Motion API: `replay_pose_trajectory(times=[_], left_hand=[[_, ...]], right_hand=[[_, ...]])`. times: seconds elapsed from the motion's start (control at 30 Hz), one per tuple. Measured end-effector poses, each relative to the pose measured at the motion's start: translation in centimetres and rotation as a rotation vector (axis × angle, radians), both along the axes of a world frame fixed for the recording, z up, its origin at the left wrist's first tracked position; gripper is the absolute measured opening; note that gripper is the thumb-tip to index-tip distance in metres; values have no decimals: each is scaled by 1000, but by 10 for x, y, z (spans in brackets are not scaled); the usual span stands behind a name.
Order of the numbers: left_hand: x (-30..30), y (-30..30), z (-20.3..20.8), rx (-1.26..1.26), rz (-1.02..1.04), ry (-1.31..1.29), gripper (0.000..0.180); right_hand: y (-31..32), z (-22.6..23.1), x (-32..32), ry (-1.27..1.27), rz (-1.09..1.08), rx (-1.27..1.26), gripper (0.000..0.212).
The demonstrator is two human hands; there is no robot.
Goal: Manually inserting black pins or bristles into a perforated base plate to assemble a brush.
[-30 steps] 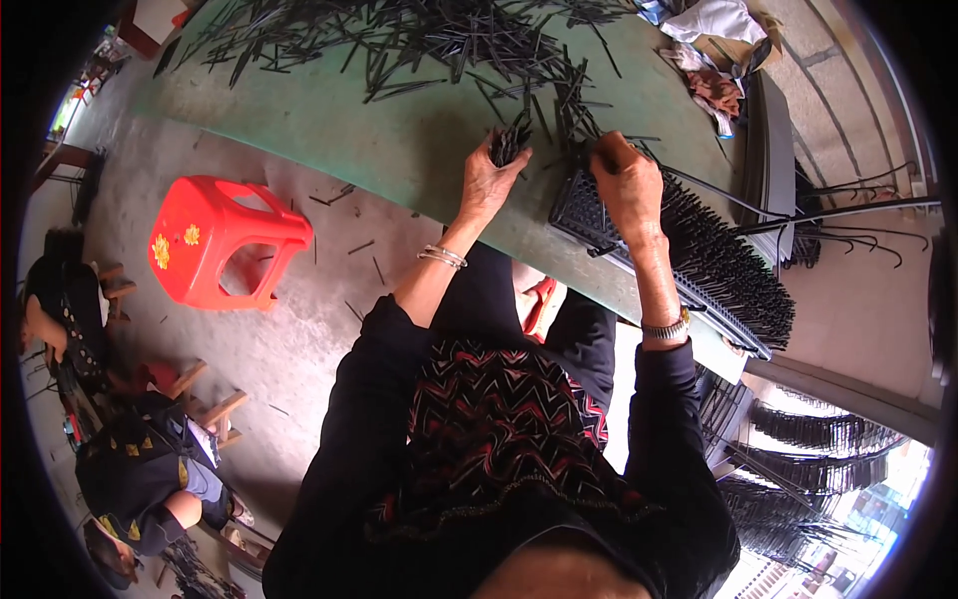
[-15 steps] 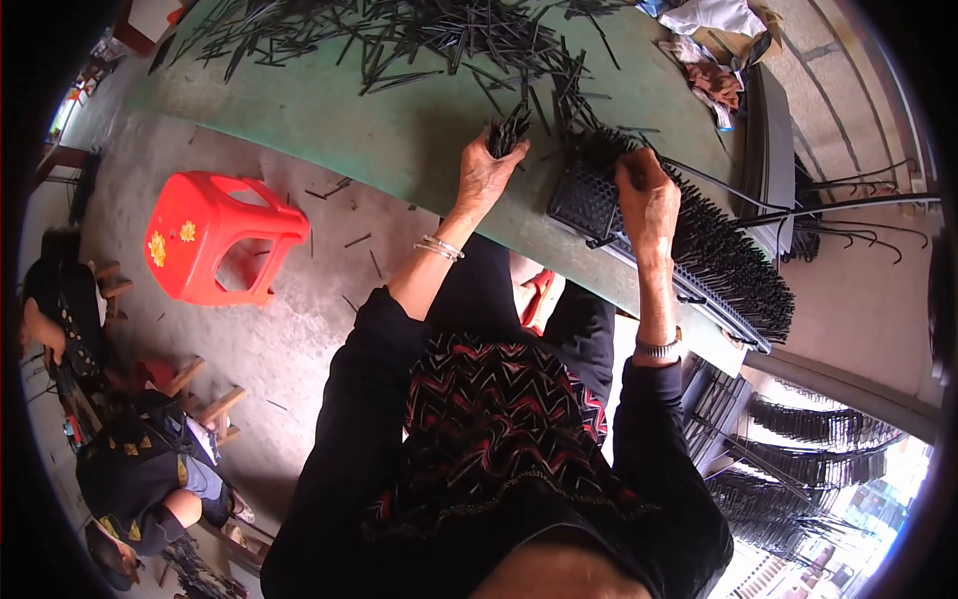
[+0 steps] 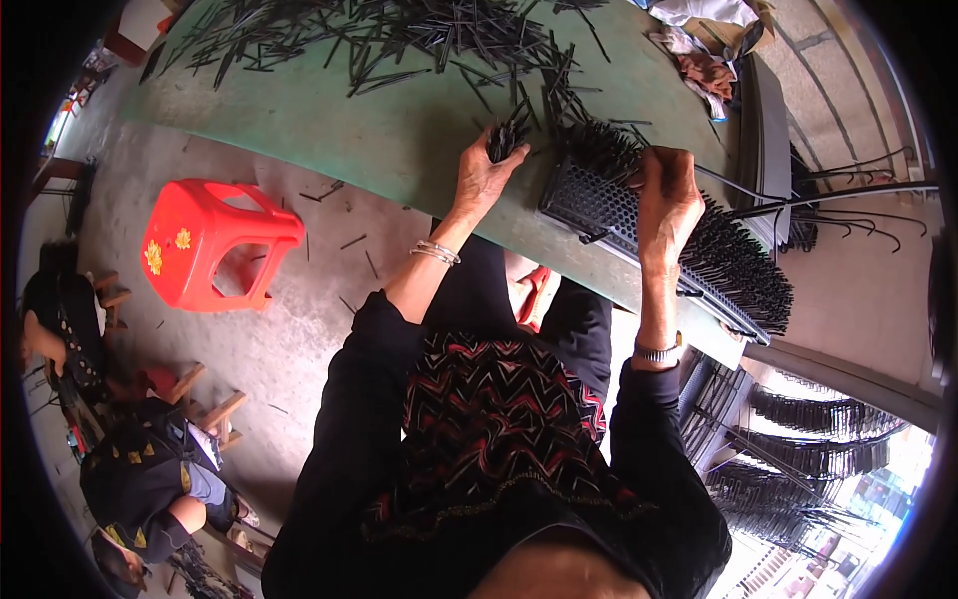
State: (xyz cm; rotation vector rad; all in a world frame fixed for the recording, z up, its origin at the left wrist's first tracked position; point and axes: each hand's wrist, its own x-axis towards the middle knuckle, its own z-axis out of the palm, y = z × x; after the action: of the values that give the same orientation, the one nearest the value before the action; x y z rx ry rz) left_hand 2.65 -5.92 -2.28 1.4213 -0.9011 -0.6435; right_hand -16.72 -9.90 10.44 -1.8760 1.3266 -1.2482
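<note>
My left hand [image 3: 481,178] is closed around a bundle of short, thin black sticks [image 3: 510,138], their ends poking up past the fingers, just above the table's near edge. To its right stands a long black perforated rack [image 3: 589,203], its rows of holes bare at the left end. Many black sticks [image 3: 738,260] stand upright in the rack's far rows and right part. My right hand [image 3: 669,200] is over the rack's middle, fingers pinched together and pointing down at the back rows. What sits between those fingertips is hidden.
Loose black sticks [image 3: 419,40] lie heaped across the back of the green table [image 3: 279,110]. Bent hooked rods [image 3: 858,212] jut out at the right. A red plastic stool [image 3: 205,240] stands on the floor at left, with other people [image 3: 140,459] seated beyond. Crumpled bags lie back right.
My right hand has shifted to the right along the rack, uncovering more of its holes. The left hand still grips its bundle in nearly the same place.
</note>
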Motion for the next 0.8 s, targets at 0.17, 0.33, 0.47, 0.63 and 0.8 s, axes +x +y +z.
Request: replay_pose_trajectory(times=[0.17,0.33,0.47,0.63,0.8], left_hand=[[1,0,-3,-22,-33,28,25],[-1,1,-1,-20,-34,75,24],[-5,6,-1,-58,-15,98,24],[-15,13,-1,-31,-36,136,24],[-19,18,1,2,-62,112,23]], right_hand=[[-5,-8,6,141,-20,-169,4],[-7,-23,2,252,-27,-237,8],[0,-19,8,422,-46,-379,8],[2,-9,8,450,-20,-327,10],[2,-3,3,511,8,-275,10]])
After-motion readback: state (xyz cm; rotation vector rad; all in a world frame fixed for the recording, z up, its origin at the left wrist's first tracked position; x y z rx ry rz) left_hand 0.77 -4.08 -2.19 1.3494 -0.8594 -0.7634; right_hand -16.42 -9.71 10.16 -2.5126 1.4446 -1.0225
